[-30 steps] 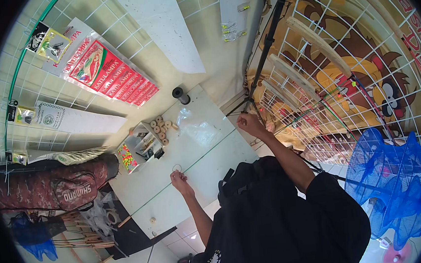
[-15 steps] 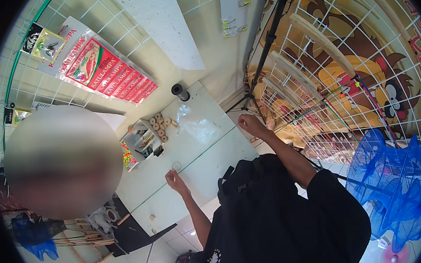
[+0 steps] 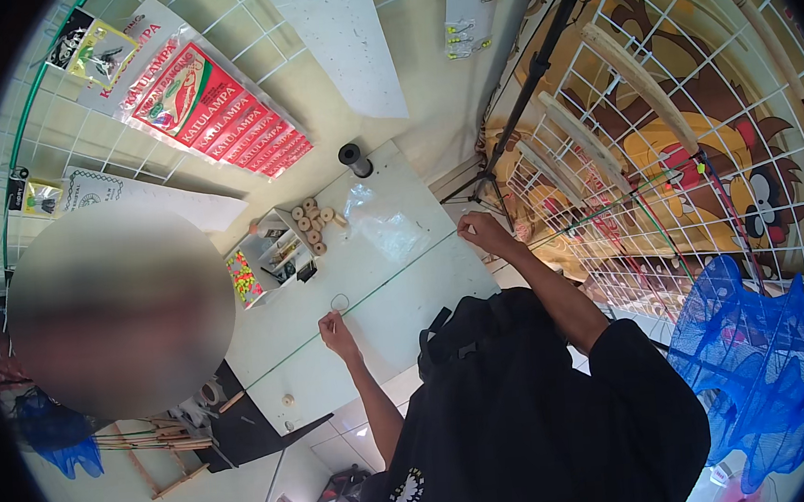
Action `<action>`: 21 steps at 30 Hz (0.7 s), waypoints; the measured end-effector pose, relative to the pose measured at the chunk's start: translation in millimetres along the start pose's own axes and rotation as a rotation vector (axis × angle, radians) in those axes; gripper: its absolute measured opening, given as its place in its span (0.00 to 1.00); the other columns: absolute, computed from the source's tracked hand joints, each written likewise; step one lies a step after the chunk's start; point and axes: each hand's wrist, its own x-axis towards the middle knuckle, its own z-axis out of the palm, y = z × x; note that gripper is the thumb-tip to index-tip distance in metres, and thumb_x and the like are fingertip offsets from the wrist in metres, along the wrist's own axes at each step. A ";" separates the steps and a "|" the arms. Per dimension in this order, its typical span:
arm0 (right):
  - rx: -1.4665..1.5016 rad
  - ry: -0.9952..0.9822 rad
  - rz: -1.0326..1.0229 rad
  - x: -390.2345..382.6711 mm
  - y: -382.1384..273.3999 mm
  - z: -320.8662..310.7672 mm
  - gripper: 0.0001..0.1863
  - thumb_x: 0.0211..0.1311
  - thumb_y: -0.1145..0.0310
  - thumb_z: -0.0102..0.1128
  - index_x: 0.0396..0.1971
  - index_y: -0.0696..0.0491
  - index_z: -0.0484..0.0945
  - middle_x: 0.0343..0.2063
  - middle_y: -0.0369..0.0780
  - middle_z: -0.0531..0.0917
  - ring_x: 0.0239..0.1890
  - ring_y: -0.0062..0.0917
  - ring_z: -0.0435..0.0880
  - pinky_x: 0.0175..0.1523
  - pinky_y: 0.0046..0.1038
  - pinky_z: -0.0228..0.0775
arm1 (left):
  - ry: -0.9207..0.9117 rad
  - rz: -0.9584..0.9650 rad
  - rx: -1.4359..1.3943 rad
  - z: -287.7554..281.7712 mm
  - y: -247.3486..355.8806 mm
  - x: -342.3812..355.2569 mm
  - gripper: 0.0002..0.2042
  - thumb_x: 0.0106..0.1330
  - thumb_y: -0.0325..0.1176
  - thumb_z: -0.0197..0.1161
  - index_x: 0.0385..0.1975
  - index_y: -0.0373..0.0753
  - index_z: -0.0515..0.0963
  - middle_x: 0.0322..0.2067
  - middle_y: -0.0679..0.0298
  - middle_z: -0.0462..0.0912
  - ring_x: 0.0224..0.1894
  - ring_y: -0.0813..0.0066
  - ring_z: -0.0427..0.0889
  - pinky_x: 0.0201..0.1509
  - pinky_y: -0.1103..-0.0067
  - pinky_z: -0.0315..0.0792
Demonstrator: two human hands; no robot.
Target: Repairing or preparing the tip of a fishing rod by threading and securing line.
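My left hand [image 3: 338, 335] is pinched at the thin green rod [image 3: 392, 279], beside a small thin loop [image 3: 340, 302]; whether its fingertips also grip the loop is too small to tell. My right hand [image 3: 484, 233] has its fingers closed on the same rod farther right. The rod lies diagonally over the white tabletop [image 3: 447, 281], with a light wooden piece [image 3: 232, 402] at its lower left end. A small pale round piece [image 3: 288, 401] lies below it. Beyond the rod are a clear plastic bag [image 3: 392, 238] and several tan rings [image 3: 309, 222].
An open box [image 3: 271, 260] and a dark cylinder [image 3: 354, 160] stand on the table. Wire grids hold packets [image 3: 212, 115] and pale sticks [image 3: 632, 82]. A dark stand [image 3: 530, 76] rises at right, above blue nets [image 3: 751, 365]. A blurred patch hides the left side.
My head view has shifted slightly, so the wall and table sit a little differently in the picture. Both hands stay closed at about the same places along the rod.
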 end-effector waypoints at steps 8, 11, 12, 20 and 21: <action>-0.148 -0.067 -0.020 5.2 -9.5 0.3 0.06 0.53 0.71 0.64 0.29 0.56 0.78 0.27 0.42 0.79 0.34 0.37 0.80 0.44 0.34 0.70 | -0.024 -0.007 -0.008 -1.6 -9.4 4.2 0.10 0.66 0.34 0.62 0.34 0.34 0.73 0.36 0.62 0.77 0.41 0.75 0.74 0.52 0.77 0.70; -0.203 -0.096 -0.024 9.2 -6.7 0.6 0.06 0.53 0.71 0.64 0.29 0.55 0.78 0.28 0.42 0.79 0.38 0.37 0.79 0.47 0.35 0.69 | -0.008 0.005 0.003 -1.5 -13.1 5.5 0.09 0.66 0.35 0.63 0.34 0.35 0.74 0.37 0.63 0.76 0.42 0.74 0.75 0.51 0.75 0.71; -0.202 -0.099 -0.025 9.5 -9.0 0.8 0.06 0.53 0.71 0.64 0.29 0.55 0.78 0.28 0.42 0.79 0.38 0.37 0.79 0.47 0.35 0.69 | -0.007 0.025 0.043 -0.9 -12.7 4.9 0.09 0.66 0.36 0.63 0.34 0.36 0.74 0.36 0.63 0.77 0.42 0.74 0.76 0.50 0.75 0.71; -0.420 -0.086 -0.065 10.4 -4.6 -0.7 0.05 0.55 0.69 0.62 0.30 0.52 0.77 0.27 0.40 0.80 0.38 0.36 0.75 0.47 0.37 0.67 | 0.001 0.109 0.224 4.1 -0.3 -0.4 0.10 0.64 0.38 0.65 0.35 0.39 0.76 0.39 0.60 0.77 0.42 0.69 0.78 0.41 0.72 0.73; -0.419 -0.087 -0.067 11.0 -5.6 -0.9 0.05 0.55 0.69 0.62 0.30 0.52 0.77 0.27 0.40 0.80 0.38 0.36 0.75 0.47 0.37 0.67 | -0.001 0.110 0.223 3.9 -0.7 -0.5 0.10 0.64 0.38 0.65 0.35 0.39 0.76 0.39 0.60 0.77 0.42 0.68 0.78 0.41 0.72 0.73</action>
